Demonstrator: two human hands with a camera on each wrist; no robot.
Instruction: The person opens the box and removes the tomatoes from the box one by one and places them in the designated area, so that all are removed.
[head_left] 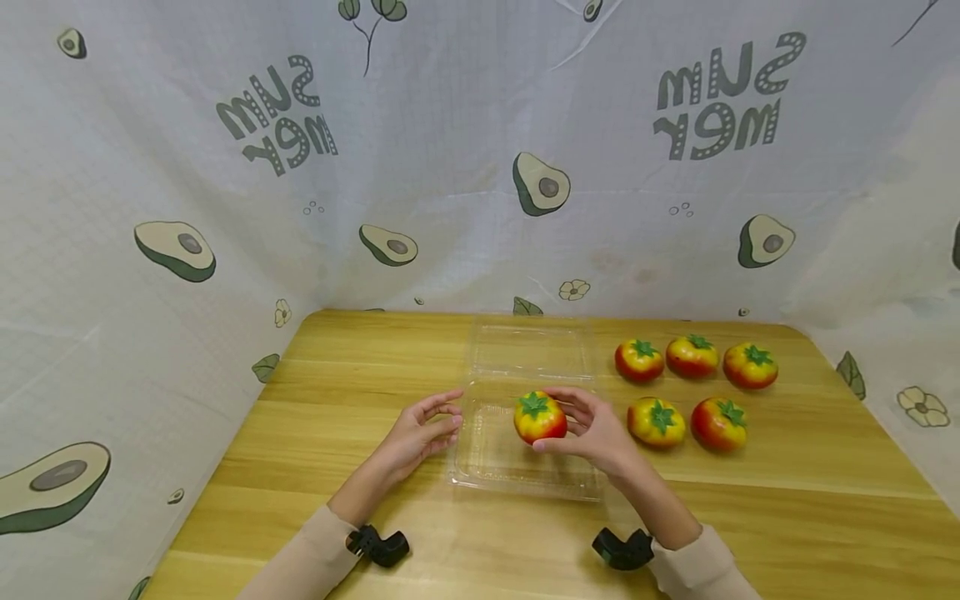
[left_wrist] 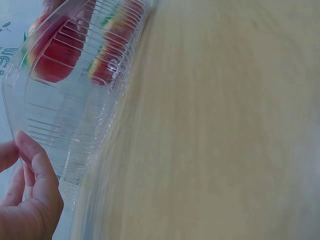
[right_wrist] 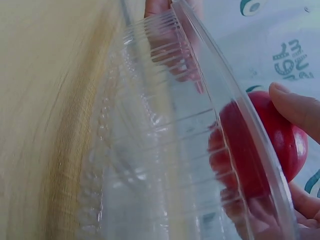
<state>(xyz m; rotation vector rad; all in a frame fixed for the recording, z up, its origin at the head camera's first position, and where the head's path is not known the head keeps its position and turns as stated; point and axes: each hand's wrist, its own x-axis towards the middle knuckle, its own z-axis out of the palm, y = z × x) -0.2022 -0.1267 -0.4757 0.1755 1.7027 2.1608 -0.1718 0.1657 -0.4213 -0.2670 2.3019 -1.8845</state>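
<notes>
A clear plastic clamshell box (head_left: 480, 467) stands on the table in the head view, its lid (head_left: 532, 350) folded back on the far side. At the box's left rim, my left hand (head_left: 420, 435) pinches the edge between thumb and finger; the left wrist view shows these fingertips (left_wrist: 29, 145) at the rim. My right hand (head_left: 596, 429) grips a red-and-yellow persimmon (head_left: 538, 415) with a green leafy top and holds it over the box's base. In the right wrist view, the persimmon's red underside (right_wrist: 280, 135) shows beside and through the clear wall, the thumb on its side.
Several more persimmons lie on the wooden table to the right of the box, with one (head_left: 639, 361) at the back and another (head_left: 718, 423) in front. A white printed cloth (head_left: 465, 167) hangs behind the table and along its sides.
</notes>
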